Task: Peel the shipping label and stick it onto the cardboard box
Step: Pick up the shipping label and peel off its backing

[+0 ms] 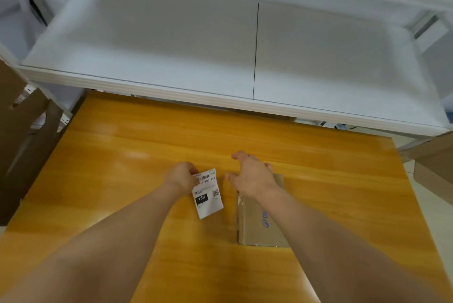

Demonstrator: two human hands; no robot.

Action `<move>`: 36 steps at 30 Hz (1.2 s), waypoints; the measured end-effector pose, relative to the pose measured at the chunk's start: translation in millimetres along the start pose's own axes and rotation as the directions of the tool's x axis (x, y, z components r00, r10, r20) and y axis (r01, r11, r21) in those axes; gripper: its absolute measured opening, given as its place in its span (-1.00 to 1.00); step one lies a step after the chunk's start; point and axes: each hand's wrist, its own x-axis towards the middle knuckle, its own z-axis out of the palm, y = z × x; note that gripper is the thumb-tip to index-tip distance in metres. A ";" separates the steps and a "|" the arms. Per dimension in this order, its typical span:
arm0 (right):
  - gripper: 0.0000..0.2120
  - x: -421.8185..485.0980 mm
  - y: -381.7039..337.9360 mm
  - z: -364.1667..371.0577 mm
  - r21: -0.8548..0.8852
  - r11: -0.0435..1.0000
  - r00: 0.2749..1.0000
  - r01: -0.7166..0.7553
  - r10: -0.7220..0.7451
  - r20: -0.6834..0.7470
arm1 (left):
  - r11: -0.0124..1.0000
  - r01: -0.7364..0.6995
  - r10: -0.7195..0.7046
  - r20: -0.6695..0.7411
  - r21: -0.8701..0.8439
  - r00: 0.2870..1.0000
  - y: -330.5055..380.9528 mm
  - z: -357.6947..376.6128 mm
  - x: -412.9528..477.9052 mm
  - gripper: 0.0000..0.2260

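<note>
Head view looks down on a white label [208, 193] held just above an orange wooden table [147, 168], near its middle. Print faces up: a barcode and a line of digits near the far end, a small QR code at the right, and a black block reading "15H" lower down. The label tilts a little, its near end swung to the right.

At its far left corner the left hand [182, 176] pinches it, fingers closed on the paper's edge, the bare forearm running back toward the lower left. Whether the backing has come away from the label cannot be told.

Just beside the label, to the right, a flat cardboard box [257, 226] lies on the table, long side running away from the camera, with a blue mark on its top and clear tape along its left edge. A narrow strip of table shows between label and box.

Over the box's far end is the right hand [252, 175], fingers spread and slightly curled, holding nothing; its wrist and forearm cover part of the box. Whether the palm touches the cardboard is not clear.

Beyond the table stands a white shelf [171, 57] with a dark seam down its middle. Brown cartons [22, 131] stand at the left edge, and more cardboard shows at the right.
</note>
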 end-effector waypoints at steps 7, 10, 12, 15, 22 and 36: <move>-0.35 -12.0 -15.0 -42.8 0.447 0.890 0.996 -0.088 0.073 0.050 | 0.950 -0.242 0.248 0.006 -0.198 0.969 54.0 -56.0 -40.5 -0.87; -0.61 -23.7 -21.8 -69.4 0.536 0.840 0.995 -0.079 0.034 0.093 | 0.916 -0.328 0.340 0.014 -0.230 0.940 78.7 -78.2 -65.8 -0.87; -0.84 -37.7 -26.1 -87.4 0.589 0.807 0.998 -0.047 0.014 0.060 | 0.895 -0.371 0.381 -0.009 -0.249 0.925 92.1 -92.2 -82.3 -0.86; -0.86 -60.1 -31.9 -112.0 0.688 0.726 1.000 0.002 0.000 -0.003 | 0.853 -0.411 0.417 -0.054 -0.322 0.907 106.9 -111.3 -106.7 -0.88; -0.88 -99.2 -41.2 -149.3 0.813 0.578 0.997 0.070 -0.032 -0.063 | 0.693 -0.449 0.414 -0.198 -0.564 0.888 133.0 -135.2 -168.7 -0.86; -0.80 -141.7 -58.8 -165.6 0.931 0.338 0.984 0.140 -0.150 -0.093 | 0.614 -0.522 0.408 -0.329 -0.592 0.852 136.6 -139.9 -226.7 -0.79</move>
